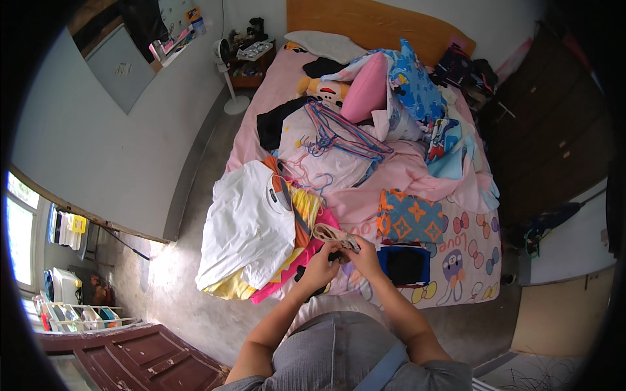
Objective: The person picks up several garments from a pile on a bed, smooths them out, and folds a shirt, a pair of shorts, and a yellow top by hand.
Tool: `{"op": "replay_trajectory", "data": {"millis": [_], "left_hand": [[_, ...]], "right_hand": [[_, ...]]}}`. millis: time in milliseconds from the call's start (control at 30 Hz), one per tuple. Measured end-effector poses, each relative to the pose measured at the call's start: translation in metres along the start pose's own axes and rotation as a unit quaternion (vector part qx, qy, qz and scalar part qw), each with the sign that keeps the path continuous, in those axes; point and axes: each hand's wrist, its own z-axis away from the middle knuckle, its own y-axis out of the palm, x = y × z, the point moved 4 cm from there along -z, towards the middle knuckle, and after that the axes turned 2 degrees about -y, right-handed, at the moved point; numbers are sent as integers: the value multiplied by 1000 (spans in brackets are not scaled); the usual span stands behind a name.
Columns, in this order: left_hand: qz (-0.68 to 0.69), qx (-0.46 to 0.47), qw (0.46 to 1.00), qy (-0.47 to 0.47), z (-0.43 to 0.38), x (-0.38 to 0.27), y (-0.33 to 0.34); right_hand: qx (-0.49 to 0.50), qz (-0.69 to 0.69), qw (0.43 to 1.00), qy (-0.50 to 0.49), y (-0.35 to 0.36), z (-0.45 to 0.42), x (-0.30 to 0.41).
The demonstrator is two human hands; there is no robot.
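Both my left hand (323, 266) and my right hand (363, 256) hold a small bunched piece of cloth with beige cord or trim (337, 235), close together above the near edge of the bed. To their left lies a white T-shirt (244, 220) over an orange garment, with yellow and bright pink clothes beneath. Right of my hands are a folded blue-grey cloth with orange patterns (413, 217) and a folded black and blue garment (406, 265). A pile of blue and pink clothes hangers (342, 132) rests farther up the bed. My fingers partly hide the held cloth.
Pillows, a pink cushion (367, 90), a plush toy (325, 90) and rumpled bedding lie towards the wooden headboard (381, 19). A white fan (230, 78) stands left of the bed, by a nightstand. A brown panelled door (146, 357) is at lower left.
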Motion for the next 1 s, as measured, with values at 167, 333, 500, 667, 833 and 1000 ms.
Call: {"op": "replay_trajectory", "data": {"millis": [167,333,500,667,833,1000], "left_hand": [[-82,-45,996,-15,3,1,-22],[-140,-33,988,-65,1,29,-36],[-143,98,983,-64,-16,40,-6],[-125,86,988,-1,-35,56,31],[-209,76,975,-10,-60,42,74],[-242,49,969,12,-86,48,127]], "right_hand": [[-46,-19,999,-9,-17,2,-37],[-36,-69,997,24,-36,9,-37],[-28,-62,998,17,-64,20,-36],[-44,-47,998,28,-101,27,-55],[-77,56,994,56,-164,30,-89],[-84,118,986,84,-218,31,-115]]}}
